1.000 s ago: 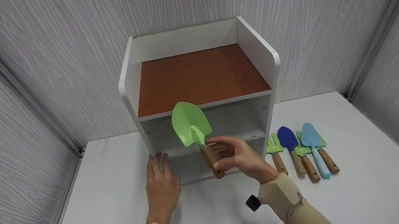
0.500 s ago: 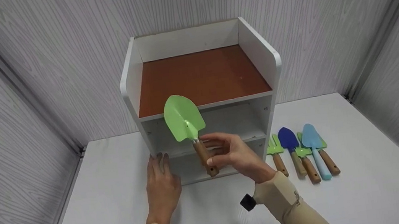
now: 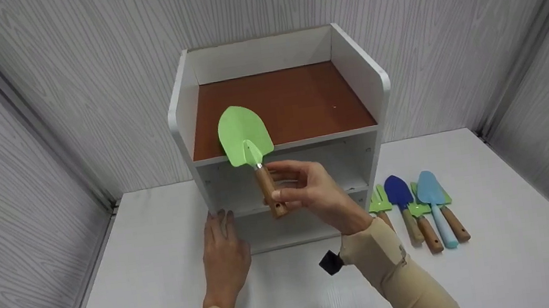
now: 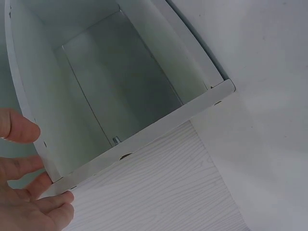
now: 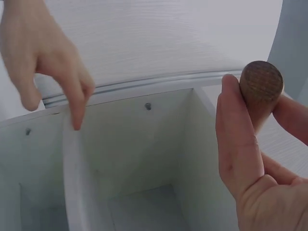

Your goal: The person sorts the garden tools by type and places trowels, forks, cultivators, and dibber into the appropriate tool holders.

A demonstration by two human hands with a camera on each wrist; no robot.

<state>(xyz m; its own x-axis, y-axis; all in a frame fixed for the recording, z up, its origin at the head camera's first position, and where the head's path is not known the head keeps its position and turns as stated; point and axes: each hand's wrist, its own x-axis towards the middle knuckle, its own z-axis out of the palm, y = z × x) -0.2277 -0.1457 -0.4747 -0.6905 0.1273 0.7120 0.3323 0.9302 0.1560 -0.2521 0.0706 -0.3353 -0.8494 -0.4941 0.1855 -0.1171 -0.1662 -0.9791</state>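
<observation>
My right hand (image 3: 317,190) pinches the wooden handle of a light green garden trowel (image 3: 244,134), its blade pointing up and away. The blade overlaps the front edge of the white shelf unit's brown top (image 3: 289,104). In the right wrist view the round handle end (image 5: 262,82) shows between thumb and fingers. My left hand (image 3: 226,261) rests at the unit's left front edge, fingers fairly straight. Up close in the left wrist view, its fingertips (image 4: 60,204) touch a corner of the white shelf frame (image 4: 149,132).
Right of the unit, several garden tools lie on the white table (image 3: 520,249): a dark blue trowel (image 3: 398,190), a light blue trowel (image 3: 430,189), a green fork (image 3: 379,201) and other green-headed tools with wooden handles. Grey wood-grain walls enclose the table at the back and sides.
My right hand has raised the green trowel and carried it slightly left, its blade going from the upper compartment's front to over the brown top. My left hand stays at the unit's edge.
</observation>
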